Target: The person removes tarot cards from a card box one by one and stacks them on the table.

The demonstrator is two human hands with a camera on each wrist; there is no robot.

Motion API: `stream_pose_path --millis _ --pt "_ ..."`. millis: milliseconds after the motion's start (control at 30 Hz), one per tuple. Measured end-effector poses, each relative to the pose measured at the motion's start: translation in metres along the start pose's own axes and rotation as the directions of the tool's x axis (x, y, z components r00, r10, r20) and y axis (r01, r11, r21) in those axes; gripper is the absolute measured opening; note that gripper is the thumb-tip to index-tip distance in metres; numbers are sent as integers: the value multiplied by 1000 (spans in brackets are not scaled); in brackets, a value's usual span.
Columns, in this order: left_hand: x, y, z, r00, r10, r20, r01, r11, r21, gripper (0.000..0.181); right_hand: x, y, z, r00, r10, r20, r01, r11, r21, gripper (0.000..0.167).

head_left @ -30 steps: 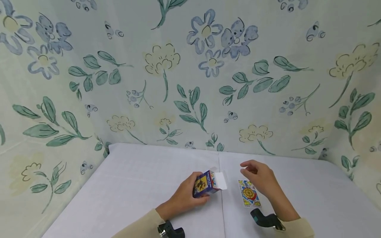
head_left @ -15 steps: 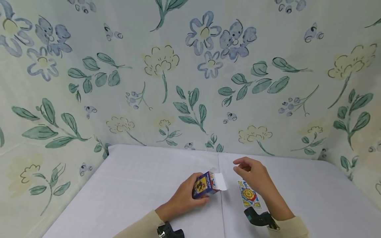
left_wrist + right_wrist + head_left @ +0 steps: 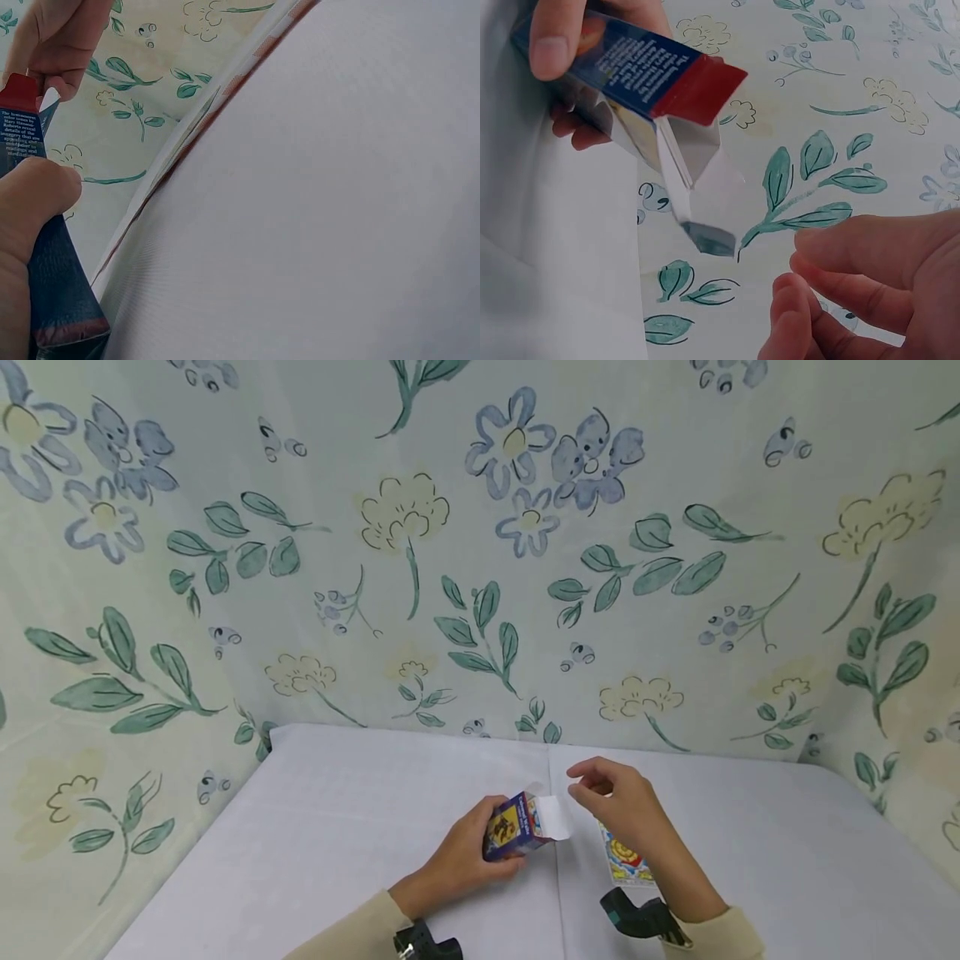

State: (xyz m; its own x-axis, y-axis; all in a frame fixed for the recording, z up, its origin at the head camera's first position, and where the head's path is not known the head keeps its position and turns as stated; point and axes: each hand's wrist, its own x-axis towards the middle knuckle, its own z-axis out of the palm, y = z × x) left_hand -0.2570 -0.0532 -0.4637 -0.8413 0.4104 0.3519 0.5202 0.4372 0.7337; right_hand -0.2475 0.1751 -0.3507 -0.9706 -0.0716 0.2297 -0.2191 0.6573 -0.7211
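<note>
My left hand point(image 3: 461, 856) grips a small blue card box point(image 3: 510, 828), thumb on one side and fingers on the other. The box is tilted, its end flap folded out toward the right. In the right wrist view the box point(image 3: 630, 71) shows a red tab, white inner flaps and pale edges inside the opening. Just right of that opening hovers my right hand point(image 3: 626, 806), fingers loosely bent, with nothing seen between thumb and fingers. Below it a colourful patterned card point(image 3: 622, 867) lies on the table, partly hidden by the right hand and forearm.
A white cloth covers the table point(image 3: 337, 827), with a crease running front to back near the middle. Flower-patterned fabric point(image 3: 480, 568) hangs behind and at both sides. A black camera is strapped to each wrist.
My right hand has moved left toward the box's opening and now covers more of the card. The left hand and the box stay in place.
</note>
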Motion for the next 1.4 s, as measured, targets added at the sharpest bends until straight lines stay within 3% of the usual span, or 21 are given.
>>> stream_pose_path --millis 667,1400 --pt "2 1 -2 1000 -26 -2 26 1000 2 71 -3 -13 14 998 -16 54 15 1000 26 16" --pt "-1 1 0 999 -33 8 33 999 -13 70 -4 -5 29 990 66 121 -63 998 -27 13"
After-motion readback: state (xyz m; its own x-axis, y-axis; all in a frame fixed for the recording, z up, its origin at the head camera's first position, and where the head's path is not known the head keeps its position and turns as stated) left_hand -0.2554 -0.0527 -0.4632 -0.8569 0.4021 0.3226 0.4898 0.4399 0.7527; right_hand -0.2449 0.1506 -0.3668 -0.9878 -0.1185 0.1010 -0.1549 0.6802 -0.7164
